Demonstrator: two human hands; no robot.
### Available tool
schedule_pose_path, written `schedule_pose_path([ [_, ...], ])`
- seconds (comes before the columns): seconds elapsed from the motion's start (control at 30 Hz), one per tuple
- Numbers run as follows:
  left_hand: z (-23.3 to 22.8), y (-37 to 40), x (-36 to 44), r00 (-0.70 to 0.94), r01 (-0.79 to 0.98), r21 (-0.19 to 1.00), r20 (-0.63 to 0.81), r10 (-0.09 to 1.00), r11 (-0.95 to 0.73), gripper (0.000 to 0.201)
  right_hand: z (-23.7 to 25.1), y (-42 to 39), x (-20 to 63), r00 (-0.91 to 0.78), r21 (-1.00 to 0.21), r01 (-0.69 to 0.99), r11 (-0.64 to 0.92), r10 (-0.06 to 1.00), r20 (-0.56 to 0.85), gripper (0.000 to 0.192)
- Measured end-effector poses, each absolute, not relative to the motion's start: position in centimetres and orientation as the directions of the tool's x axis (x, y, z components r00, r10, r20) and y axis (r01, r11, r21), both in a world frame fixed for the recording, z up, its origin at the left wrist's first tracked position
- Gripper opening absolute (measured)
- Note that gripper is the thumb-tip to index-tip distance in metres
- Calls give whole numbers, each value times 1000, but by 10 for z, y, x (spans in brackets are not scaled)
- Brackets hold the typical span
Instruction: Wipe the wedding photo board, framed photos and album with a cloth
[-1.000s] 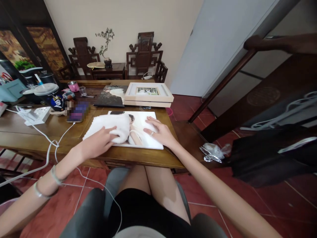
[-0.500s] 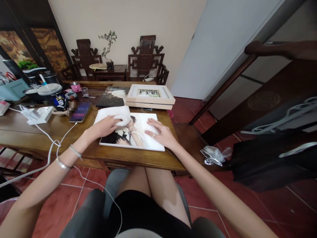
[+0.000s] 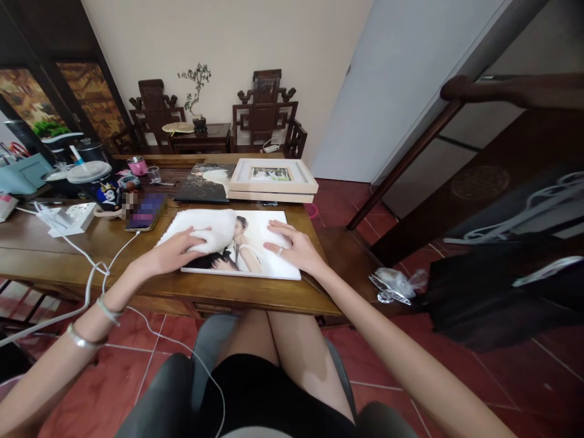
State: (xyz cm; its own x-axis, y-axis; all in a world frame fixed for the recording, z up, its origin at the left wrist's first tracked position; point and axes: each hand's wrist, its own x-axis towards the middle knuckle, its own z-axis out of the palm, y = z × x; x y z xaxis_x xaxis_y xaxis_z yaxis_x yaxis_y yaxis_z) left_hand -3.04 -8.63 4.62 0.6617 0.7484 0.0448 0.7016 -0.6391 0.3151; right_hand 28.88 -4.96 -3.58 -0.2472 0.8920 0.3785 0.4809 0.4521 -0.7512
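A white-edged photo panel (image 3: 274, 264) lies flat on the wooden table (image 3: 137, 255) in front of me, printed with a couple in dark and white clothes. My left hand (image 3: 171, 252) grips a fluffy white cloth (image 3: 207, 222) and presses it on the panel's left part, with the cloth hanging past the left edge. The cloth hides the upper left of the print. Resting flat on the panel's right side, my right hand (image 3: 294, 246) has its fingers spread and wears a ring.
Behind the panel are a dark photo panel (image 3: 194, 185) and pale stacked frames (image 3: 296, 188). To the left are a phone (image 3: 145, 213) on a charging cable, a power strip (image 3: 78, 218) and a lidded cup (image 3: 90, 171). A plastic-wrapped item (image 3: 392, 286) lies at the right.
My left hand and the white cloth have slid left and slightly towards me, baring more of the print's middle. My right hand stays on the panel. The view has shifted slightly.
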Motion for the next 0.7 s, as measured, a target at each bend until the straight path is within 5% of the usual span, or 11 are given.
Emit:
schedule_pose_path([
  [0.3,54,-116,-12,730,654,274,15,683,-705,33,-40,-47,290,-237,-763,476,437,899,367,47],
  [0.7,36,0,3,514,841,160,62,855,-517,30,-39,-49,290,-249,-756,468,457,889,384,47],
])
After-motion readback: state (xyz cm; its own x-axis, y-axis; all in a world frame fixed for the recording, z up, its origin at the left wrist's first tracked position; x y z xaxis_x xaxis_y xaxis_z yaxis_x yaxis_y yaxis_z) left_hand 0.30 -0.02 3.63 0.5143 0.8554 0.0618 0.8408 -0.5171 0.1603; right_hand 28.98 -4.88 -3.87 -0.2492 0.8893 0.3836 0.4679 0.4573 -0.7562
